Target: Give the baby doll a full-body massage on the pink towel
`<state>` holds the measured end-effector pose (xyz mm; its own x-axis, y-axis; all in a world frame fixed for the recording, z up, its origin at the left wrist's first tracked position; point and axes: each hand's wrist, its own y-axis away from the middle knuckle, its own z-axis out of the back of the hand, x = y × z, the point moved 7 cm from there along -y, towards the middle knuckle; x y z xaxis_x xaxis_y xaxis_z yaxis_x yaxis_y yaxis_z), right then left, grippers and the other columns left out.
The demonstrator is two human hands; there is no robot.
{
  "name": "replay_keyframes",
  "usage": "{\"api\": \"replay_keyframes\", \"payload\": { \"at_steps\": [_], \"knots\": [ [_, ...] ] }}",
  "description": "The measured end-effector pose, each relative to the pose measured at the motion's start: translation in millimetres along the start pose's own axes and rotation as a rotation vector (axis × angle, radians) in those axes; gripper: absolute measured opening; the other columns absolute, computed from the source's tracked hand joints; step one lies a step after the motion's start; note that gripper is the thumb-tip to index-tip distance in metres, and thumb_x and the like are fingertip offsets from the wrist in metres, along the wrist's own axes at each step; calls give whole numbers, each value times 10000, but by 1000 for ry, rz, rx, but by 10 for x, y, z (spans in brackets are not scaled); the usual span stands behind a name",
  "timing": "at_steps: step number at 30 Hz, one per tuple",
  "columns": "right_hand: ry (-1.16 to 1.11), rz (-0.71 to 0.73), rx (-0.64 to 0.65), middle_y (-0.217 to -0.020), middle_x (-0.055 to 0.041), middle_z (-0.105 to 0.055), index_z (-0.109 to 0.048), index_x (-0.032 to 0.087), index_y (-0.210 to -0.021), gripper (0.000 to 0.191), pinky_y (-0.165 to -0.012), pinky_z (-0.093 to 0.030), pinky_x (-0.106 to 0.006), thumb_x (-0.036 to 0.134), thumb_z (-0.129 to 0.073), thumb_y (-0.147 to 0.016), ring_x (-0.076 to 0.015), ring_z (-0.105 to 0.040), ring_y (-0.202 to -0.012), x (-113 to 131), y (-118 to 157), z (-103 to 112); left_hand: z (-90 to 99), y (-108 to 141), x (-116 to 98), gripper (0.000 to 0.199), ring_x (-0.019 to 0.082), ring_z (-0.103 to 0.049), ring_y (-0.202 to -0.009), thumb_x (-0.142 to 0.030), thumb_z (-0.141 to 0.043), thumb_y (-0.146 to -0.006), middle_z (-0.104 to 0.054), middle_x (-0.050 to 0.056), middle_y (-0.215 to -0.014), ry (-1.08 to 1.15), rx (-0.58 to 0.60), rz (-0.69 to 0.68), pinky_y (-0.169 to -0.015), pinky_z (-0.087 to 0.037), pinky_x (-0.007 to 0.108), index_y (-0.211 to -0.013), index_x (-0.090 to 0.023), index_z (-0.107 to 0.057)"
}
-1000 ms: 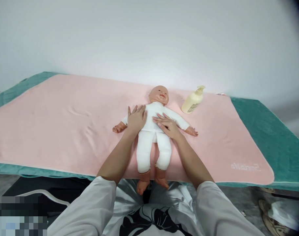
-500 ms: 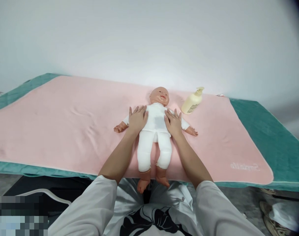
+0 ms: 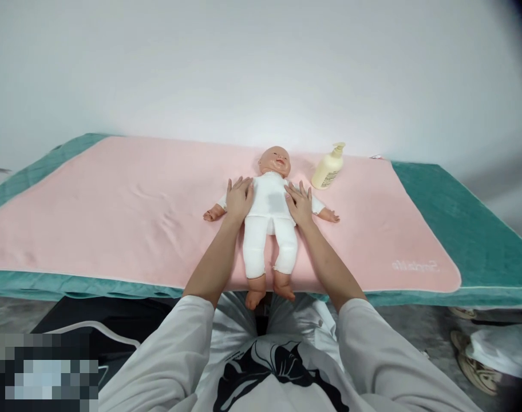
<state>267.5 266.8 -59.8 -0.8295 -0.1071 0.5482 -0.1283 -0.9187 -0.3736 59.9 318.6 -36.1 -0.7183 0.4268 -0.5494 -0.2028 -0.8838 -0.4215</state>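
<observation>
A baby doll (image 3: 267,197) in white clothes lies on its back on a pink mat (image 3: 179,217), its head toward the wall and its feet past the near edge. My left hand (image 3: 239,197) rests on the side of its chest and upper arm at the left, fingers spread. On the other side, my right hand (image 3: 299,203) lies with fingers apart over the chest edge and upper arm. Neither hand grips anything. A pale yellow pump bottle (image 3: 327,169) stands tilted in view to the right of the doll's head.
Under the mat is a green cover (image 3: 462,223), showing at both ends and along the front edge. A pale wall (image 3: 261,68) rises behind. Below at the left is a black object (image 3: 110,312) with a light curved strip; a shoe (image 3: 475,363) is at the lower right.
The camera view has shifted a little, so the mat's near edge sits higher in the picture. Both hands remain on the doll's sides, and the bottle stays beside its head.
</observation>
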Motion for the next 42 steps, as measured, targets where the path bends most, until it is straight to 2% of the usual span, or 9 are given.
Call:
{"api": "replay_keyframes", "payload": {
  "at_steps": [4, 9, 13, 17, 19, 22, 26, 30, 42],
  "knots": [
    [-121, 52, -13, -1538, -54, -487, -580, 190, -1378, 558, -1272, -175, -534, 496, -274, -1025, -227, -250, -1547, 58, 143, 58, 60, 101, -12, 517, 181, -453, -1420, -354, -245, -1012, -600, 94, -1415, 141, -42, -62, -1236, -279, 404, -1321, -145, -601],
    [-295, 25, -84, -1431, -107, -602, -639, 124, -1300, 708, -1192, -377, -340, 592, -197, -1005, -192, -530, -1362, 72, 445, 154, 135, 415, -14, 560, 190, -539, -1340, -445, -224, -1026, -616, 116, -1390, 314, -62, 13, -1143, -419, 364, -1317, -142, -595],
    [-282, -108, -191, -1254, -148, -710, -681, 106, -1205, 592, -1096, -471, -412, 477, -265, -1004, -232, -646, -1189, -91, 660, 228, 210, 682, 117, 567, 213, -641, -1182, -469, -249, -1013, -694, 119, -1257, 368, -109, 142, -1046, -492, 360, -1222, -125, -648],
    [-19, -200, -191, -1126, -180, -744, -727, 102, -1089, 473, -1043, -472, -471, 357, -350, -960, -293, -655, -1083, -155, 800, 260, 207, 844, 284, 501, 293, -690, -994, -418, -319, -975, -751, 148, -1009, 125, -17, 308, -922, -518, 418, -979, -123, -724],
    [65, -231, -168, -1208, -186, -717, -714, 97, -1132, 445, -1075, -430, -500, 304, -367, -945, -310, -625, -1141, -140, 831, 254, 197, 871, 292, 465, 300, -687, -994, -382, -332, -963, -748, 155, -1004, 29, 24, 316, -909, -508, 413, -941, -130, -722],
    [119, -274, -122, -1374, -189, -626, -658, 70, -1245, 455, -1156, -339, -526, 246, -392, -921, -324, -535, -1297, -115, 836, 225, 201, 866, 225, 419, 273, -643, -1143, -315, -331, -955, -723, 132, -1170, -30, 4, 250, -1019, -457, 404, -1035, -153, -709],
    [163, -304, -36, -1466, -207, -542, -561, 26, -1361, 521, -1223, -227, -542, 245, -384, -922, -321, -433, -1420, -113, 813, 157, 181, 868, 199, 425, 264, -526, -1335, -285, -324, -964, -632, 137, -1362, -124, 11, 263, -1182, -287, 480, -1163, -154, -676],
    [190, -342, -18, -1527, -215, -465, -494, 26, -1422, 561, -1233, -174, -576, 264, -363, -932, -329, -383, -1463, -146, 807, 123, 144, 877, 215, 480, 289, -346, -1478, -310, -336, -966, -481, 165, -1516, -223, 86, 304, -1224, -152, 564, -1354, -146, -567],
    [330, -428, 122, -1595, -147, -387, -376, 49, -1509, 579, -1251, -157, -471, 278, -294, -984, -271, -289, -1511, -126, 799, 134, 66, 791, 316, 705, 288, -121, -1555, -441, -252, -966, -229, 126, -1649, -383, 235, 455, -1257, -102, 508, -1565, -70, -282]
  ]
}}
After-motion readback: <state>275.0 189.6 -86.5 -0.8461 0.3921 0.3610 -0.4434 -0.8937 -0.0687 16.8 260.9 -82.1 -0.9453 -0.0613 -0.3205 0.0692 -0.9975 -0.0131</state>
